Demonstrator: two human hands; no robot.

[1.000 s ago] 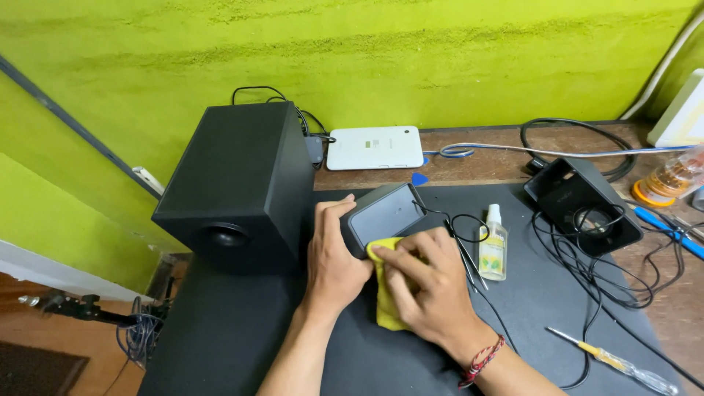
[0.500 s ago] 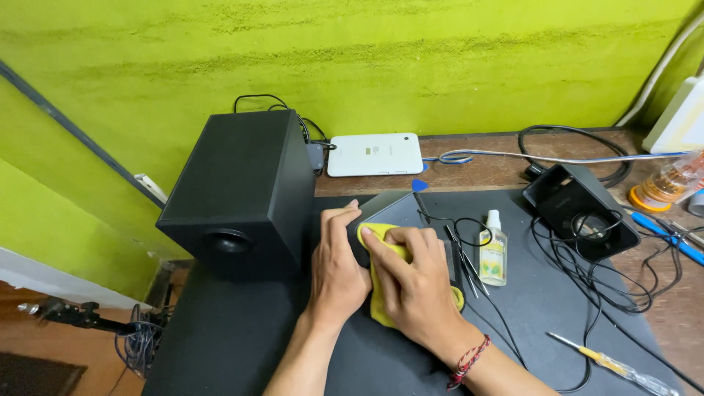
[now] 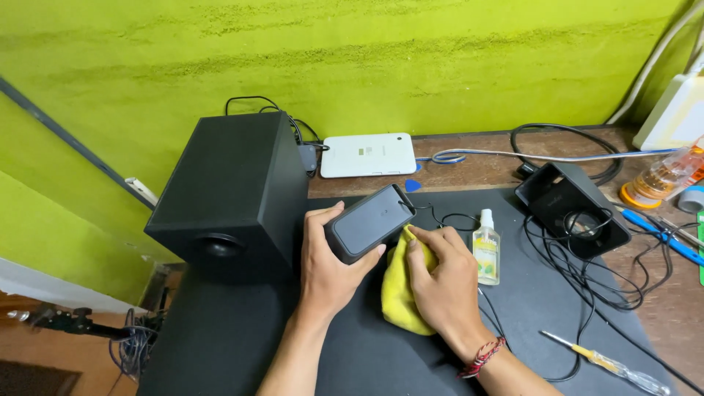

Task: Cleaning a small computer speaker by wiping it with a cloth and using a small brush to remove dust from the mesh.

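Both hands meet over the black work mat [image 3: 557,323] in front of the person. Left hand [image 3: 330,268] is clamped around a small black satellite speaker [image 3: 369,222], thumb on its near edge and fingers wrapped behind, tipping it so its flat dark side faces up, with its far end lifted off the mat. Right hand [image 3: 440,282] is closed on a bunched yellow cloth [image 3: 402,293], pressing it against the speaker's lower right edge.

From where I stand, the wiping goes best if the left grip stays firm and low, so the speaker cannot twist under the cloth's pressure. Short strokes along the edge look safer than long ones, since a thin black cable [image 3: 447,218] trails just behind the speaker and could snag. A small spray bottle [image 3: 486,255] stands just beside the right hand, easily knocked by a wide sweep. Close on the left sits the big black subwoofer [image 3: 235,194], well clear of the cloth.
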